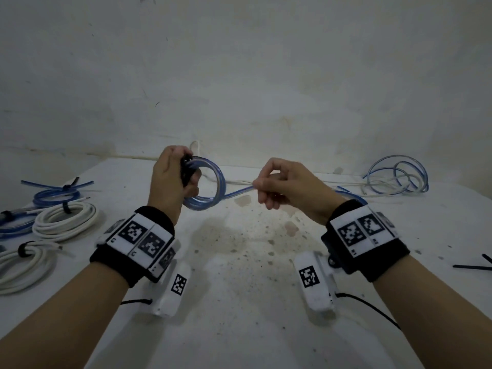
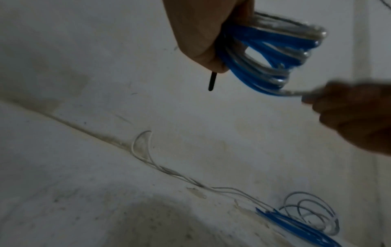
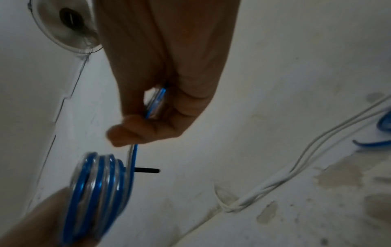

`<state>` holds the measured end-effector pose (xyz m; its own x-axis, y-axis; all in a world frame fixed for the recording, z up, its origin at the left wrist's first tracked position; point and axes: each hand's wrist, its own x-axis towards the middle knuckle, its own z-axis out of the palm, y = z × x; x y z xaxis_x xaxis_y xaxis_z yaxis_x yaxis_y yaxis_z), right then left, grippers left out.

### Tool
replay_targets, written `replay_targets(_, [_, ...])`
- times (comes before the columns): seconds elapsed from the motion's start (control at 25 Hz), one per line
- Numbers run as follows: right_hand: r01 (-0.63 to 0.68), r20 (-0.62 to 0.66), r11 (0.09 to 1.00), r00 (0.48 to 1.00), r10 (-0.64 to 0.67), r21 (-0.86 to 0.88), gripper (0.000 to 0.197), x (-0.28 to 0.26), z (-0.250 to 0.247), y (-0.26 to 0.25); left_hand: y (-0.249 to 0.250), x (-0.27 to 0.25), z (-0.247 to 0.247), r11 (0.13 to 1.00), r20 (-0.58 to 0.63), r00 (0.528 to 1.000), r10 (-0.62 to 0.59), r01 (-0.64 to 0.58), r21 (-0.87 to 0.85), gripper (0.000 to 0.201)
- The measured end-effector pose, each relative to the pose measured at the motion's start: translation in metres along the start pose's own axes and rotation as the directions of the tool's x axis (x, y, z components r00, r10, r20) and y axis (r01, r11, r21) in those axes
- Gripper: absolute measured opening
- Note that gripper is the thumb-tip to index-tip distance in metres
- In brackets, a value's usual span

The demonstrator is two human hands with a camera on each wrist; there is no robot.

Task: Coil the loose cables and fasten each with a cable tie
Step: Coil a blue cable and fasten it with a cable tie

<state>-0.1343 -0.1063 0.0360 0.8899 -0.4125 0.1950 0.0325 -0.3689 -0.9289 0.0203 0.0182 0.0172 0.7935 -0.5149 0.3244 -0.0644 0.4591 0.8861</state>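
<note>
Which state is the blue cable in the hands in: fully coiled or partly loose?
Partly loose. The left hand holds several loops of the blue cable, while a straight stretch runs to the right hand, which pinches it.

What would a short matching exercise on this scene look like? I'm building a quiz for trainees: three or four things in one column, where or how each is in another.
Things:
1. blue coil
2. black tie
3. tied white coil
4. loose blue cable

States or places:
a. on the table, far right, not yet coiled
b. gripped in the left hand, its tail pinched by the right hand
c. on the table at the left, already fastened
d. sticking out below the left hand's grip, beside the coil

Pairs: 1-b, 2-d, 3-c, 4-a
</note>
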Motion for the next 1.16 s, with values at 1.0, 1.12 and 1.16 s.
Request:
replay_targets(1.0, [0.247,-0.26,0.889,0.895,-0.361,-0.386,0.018,0.016,0.05,0.008,-0.02,-0.005,0.005,0.804,0.241,0.94,0.241,-0.333,0.493,0.029])
replay_targets(1.12, [0.21,-0.28,0.901,0.902,-0.329,-0.381,0.013,0.017,0.053,0.009,-0.022,-0.007,0.007,0.76,0.283,0.926,0.251,-0.37,0.535,0.03])
replay_targets(1.16, [0.188,-0.304,0.924,0.906,-0.293,-0.333,0.007,0.017,0.053,0.009,-0.023,-0.008,0.008,0.755,0.293,0.921,0.256,-0.38,0.534,0.03])
